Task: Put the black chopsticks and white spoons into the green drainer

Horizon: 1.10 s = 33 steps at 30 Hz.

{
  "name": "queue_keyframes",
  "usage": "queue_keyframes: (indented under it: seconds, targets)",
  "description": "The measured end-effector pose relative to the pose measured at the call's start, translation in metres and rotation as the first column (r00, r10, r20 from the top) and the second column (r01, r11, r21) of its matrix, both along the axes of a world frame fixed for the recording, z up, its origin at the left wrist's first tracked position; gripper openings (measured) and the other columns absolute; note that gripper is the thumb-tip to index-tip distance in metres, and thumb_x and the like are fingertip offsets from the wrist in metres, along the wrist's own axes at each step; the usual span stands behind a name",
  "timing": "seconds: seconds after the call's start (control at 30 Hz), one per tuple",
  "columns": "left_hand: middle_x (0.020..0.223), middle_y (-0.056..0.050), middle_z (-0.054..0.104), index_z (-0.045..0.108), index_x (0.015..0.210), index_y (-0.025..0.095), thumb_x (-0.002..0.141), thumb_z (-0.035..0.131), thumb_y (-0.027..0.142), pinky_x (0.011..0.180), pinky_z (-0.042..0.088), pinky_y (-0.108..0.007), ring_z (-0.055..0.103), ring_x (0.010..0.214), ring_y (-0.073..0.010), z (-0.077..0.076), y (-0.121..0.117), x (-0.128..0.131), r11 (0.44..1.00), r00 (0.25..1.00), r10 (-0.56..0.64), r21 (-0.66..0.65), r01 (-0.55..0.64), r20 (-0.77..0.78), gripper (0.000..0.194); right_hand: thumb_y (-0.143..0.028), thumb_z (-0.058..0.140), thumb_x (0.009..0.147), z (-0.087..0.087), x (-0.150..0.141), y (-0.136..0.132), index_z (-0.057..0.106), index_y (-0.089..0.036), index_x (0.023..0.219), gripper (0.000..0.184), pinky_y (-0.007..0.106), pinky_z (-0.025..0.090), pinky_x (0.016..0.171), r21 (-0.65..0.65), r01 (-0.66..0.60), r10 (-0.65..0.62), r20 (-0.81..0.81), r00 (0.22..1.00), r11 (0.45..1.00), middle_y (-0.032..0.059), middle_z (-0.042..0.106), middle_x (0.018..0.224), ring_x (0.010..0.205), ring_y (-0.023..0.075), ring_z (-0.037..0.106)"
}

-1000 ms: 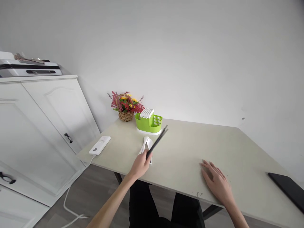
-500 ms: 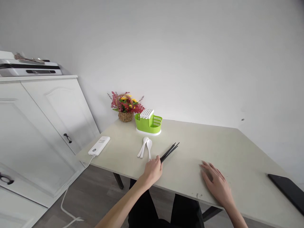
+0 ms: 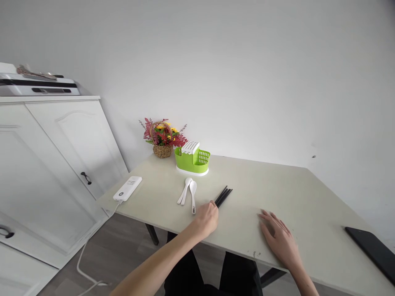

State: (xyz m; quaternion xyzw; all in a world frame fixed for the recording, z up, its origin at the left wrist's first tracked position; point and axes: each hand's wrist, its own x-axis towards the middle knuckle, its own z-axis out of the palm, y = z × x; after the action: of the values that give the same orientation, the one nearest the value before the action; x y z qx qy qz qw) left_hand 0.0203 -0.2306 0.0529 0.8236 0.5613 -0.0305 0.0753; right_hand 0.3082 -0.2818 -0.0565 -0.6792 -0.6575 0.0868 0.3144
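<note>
My left hand [image 3: 207,220] is closed around a bundle of black chopsticks [image 3: 224,196] low over the front of the table. Their far ends stick out past my fingers to the upper right; the rest is hidden in the hand. Just left of it lie several white spoons [image 3: 193,193], bowls pointing toward the wall. Palm down, my right hand [image 3: 280,238] rests on the tabletop with its fingers stretched out and nothing in them. Behind the spoons stands a green utensil caddy [image 3: 188,163] with a white base and a white slotted top.
A wicker basket of flowers [image 3: 163,151] stands beside the caddy at the wall. On the table's left lies a white power bank [image 3: 127,188] with a cable [image 3: 82,255] hanging down. A black flat device [image 3: 372,250] is at the right edge. White cabinets [image 3: 70,164] border the left.
My left hand has shifted a little to the right with the chopsticks, whose ends now lie closer together. One spoon's whole handle now shows. My right hand stays on the table.
</note>
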Motion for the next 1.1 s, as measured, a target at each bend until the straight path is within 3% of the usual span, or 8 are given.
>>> queue_keyframes:
  seconds: [0.23,0.33,0.4,0.47,0.57,0.8,0.93,1.1]
  targets:
    - [0.086,-0.021,0.070,0.067,0.120,0.003,0.089,0.063,0.007,0.080,0.055,-0.040,0.074,0.090,-0.0333,0.001,0.004,0.011,0.998,0.999,0.021,0.052,-0.019,-0.039,0.032,-0.056,0.036,0.103,-0.001,0.001,0.000,0.067,-0.029,0.135,0.051,0.055,0.039,0.124,0.000,-0.007,0.007,0.008,1.000,1.000,0.0003,0.057,0.158,0.155,0.0297,0.041]
    - [0.101,-0.026,0.069,0.066,0.120,0.001,0.098,0.058,0.022,0.083,0.054,-0.044,0.071,0.099,-0.0365,0.002,0.002,0.004,0.994,0.999,0.036,0.105,-0.032,-0.034,0.031,-0.055,0.037,0.103,-0.001,0.000,0.001,0.067,-0.030,0.134,0.050,0.054,0.039,0.124,0.007,-0.006,0.006,0.010,1.000,1.000,0.0000,0.058,0.158,0.155,0.0296,0.041]
    - [0.110,-0.027,0.067,0.067,0.118,0.003,0.104,0.053,0.038,0.088,0.053,-0.049,0.068,0.104,-0.0386,0.004,0.003,-0.006,0.982,0.999,0.044,0.182,-0.042,-0.007,0.040,-0.055,0.037,0.104,-0.001,0.000,0.001,0.068,-0.029,0.133,0.050,0.054,0.039,0.124,0.015,-0.006,0.005,0.011,1.000,1.000,0.0002,0.058,0.157,0.154,0.0295,0.042]
    - [0.114,-0.025,0.067,0.068,0.116,0.007,0.107,0.044,0.049,0.092,0.052,-0.052,0.065,0.106,-0.0385,0.007,0.009,-0.018,0.946,0.997,0.068,0.316,-0.075,0.034,0.049,-0.054,0.037,0.104,-0.002,0.001,0.001,0.068,-0.029,0.133,0.049,0.054,0.038,0.125,0.020,-0.007,0.007,0.010,1.000,1.000,0.0003,0.058,0.157,0.154,0.0293,0.042]
    - [0.123,-0.025,0.065,0.066,0.122,0.008,0.109,0.037,0.052,0.094,0.050,-0.052,0.063,0.111,-0.0385,0.008,0.023,-0.038,0.863,0.986,0.162,0.479,-0.162,0.041,0.054,-0.053,0.037,0.104,-0.003,0.002,0.001,0.067,-0.029,0.133,0.048,0.054,0.037,0.126,0.020,-0.009,0.009,0.011,1.000,1.000,-0.0003,0.058,0.157,0.155,0.0288,0.042]
    - [0.137,-0.031,0.056,0.053,0.144,0.002,0.095,0.067,0.052,0.107,0.039,-0.062,0.055,0.123,-0.0448,-0.015,0.049,-0.074,0.841,0.930,0.365,0.442,-0.311,-0.040,0.072,-0.052,0.039,0.104,-0.006,0.001,0.002,0.068,-0.030,0.132,0.046,0.055,0.037,0.126,0.047,-0.006,0.005,0.012,1.000,0.999,-0.0006,0.059,0.156,0.153,0.0289,0.044]
    - [0.133,-0.028,0.057,0.054,0.143,0.004,0.096,0.063,0.050,0.106,0.040,-0.058,0.055,0.122,-0.0424,-0.021,0.058,-0.088,0.822,0.915,0.404,0.434,-0.367,0.009,0.066,-0.052,0.039,0.104,-0.006,0.001,0.003,0.069,-0.030,0.133,0.046,0.055,0.038,0.125,0.045,-0.005,0.005,0.015,1.000,0.999,-0.0005,0.059,0.156,0.153,0.0291,0.044]
    - [0.120,-0.025,0.063,0.066,0.121,0.007,0.100,0.055,0.051,0.096,0.045,-0.048,0.057,0.115,-0.0390,-0.021,0.064,-0.102,0.815,0.909,0.416,0.434,-0.384,0.024,0.050,-0.052,0.039,0.104,-0.006,0.001,0.003,0.069,-0.031,0.133,0.047,0.055,0.037,0.126,0.041,-0.001,0.000,0.016,1.000,0.999,-0.0006,0.059,0.156,0.153,0.0292,0.044]
